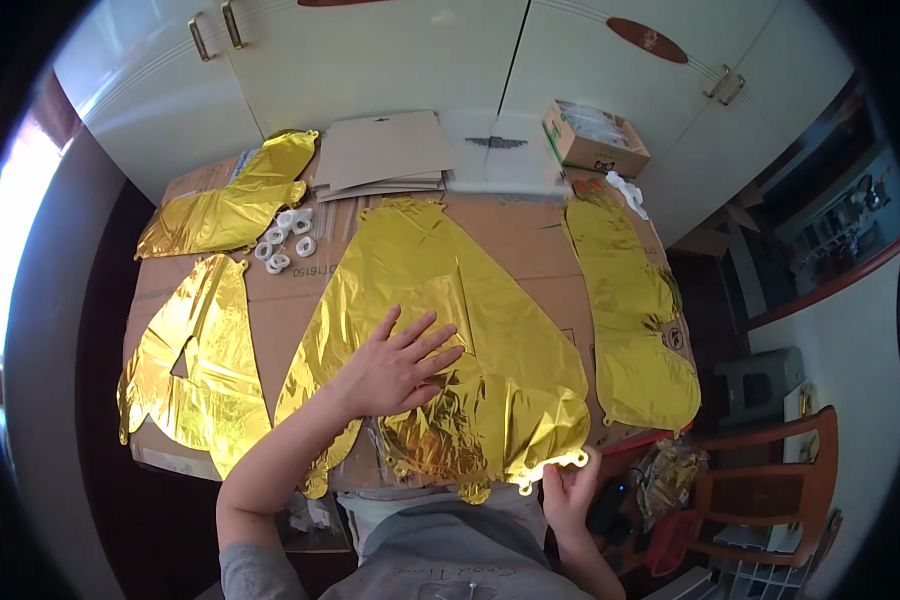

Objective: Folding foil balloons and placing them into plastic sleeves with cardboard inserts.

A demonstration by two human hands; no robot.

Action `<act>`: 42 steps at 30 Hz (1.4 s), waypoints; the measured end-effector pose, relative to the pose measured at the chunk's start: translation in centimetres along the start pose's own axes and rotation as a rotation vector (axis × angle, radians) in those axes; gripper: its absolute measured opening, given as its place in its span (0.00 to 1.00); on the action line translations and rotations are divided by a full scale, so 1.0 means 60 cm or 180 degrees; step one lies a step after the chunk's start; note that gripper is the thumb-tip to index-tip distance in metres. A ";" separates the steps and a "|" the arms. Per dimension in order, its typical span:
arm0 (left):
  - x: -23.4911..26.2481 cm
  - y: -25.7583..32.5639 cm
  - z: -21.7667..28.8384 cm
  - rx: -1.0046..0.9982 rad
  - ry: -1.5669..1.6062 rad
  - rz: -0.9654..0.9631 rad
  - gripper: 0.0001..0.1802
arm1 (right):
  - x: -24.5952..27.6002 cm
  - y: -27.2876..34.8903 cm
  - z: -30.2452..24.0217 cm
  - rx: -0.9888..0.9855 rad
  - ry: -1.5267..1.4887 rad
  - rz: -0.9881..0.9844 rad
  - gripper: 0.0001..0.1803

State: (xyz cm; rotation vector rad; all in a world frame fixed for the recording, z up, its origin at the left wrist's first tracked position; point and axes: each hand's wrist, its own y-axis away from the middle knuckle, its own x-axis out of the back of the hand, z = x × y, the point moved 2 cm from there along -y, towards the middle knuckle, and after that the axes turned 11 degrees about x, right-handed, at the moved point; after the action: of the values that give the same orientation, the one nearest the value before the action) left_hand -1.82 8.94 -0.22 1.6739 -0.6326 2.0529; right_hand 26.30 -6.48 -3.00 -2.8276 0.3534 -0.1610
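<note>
A large flat gold foil balloon (515,350) is spread over the middle of the cardboard-covered table, creased and shiny. My left hand (395,365) rests on its centre, palm down with fingers apart. At the balloon's near right corner, beside a small tab with a hole, my right hand (570,495) is closed on the foil edge. To the left lies another foil balloon (210,385), shaped like a letter A. A long gold foil balloon (630,310) stretches down the right side, and one more folded foil balloon (220,210) sits at the far left.
Small white ribbon rolls (278,240) cluster behind the A-shaped balloon. Grey cardboard sheets (380,150) are stacked at the back, left of an open box (595,140) with clear packages. White cabinets (370,60) stand behind the table. A wooden chair (760,485) is at the right.
</note>
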 end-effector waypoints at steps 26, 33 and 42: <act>-0.003 0.003 -0.005 -0.0023 -0.0099 -0.0101 0.29 | -0.125 -0.037 -0.073 0.1637 0.2106 -0.2454 0.33; -0.007 0.004 -0.009 0.0014 0.0040 -0.0117 0.27 | -0.159 -0.033 -0.070 0.1799 0.2405 -0.2946 0.37; -0.004 0.001 -0.015 0.0113 0.0512 -0.0375 0.27 | -0.166 -0.028 -0.061 0.1867 0.2595 -0.3302 0.39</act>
State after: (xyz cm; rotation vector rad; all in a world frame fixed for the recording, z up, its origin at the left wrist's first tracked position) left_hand -2.54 9.43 -0.62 1.5081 -0.4365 2.0985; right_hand 16.57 -3.36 0.24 -1.9520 -0.8902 -1.3510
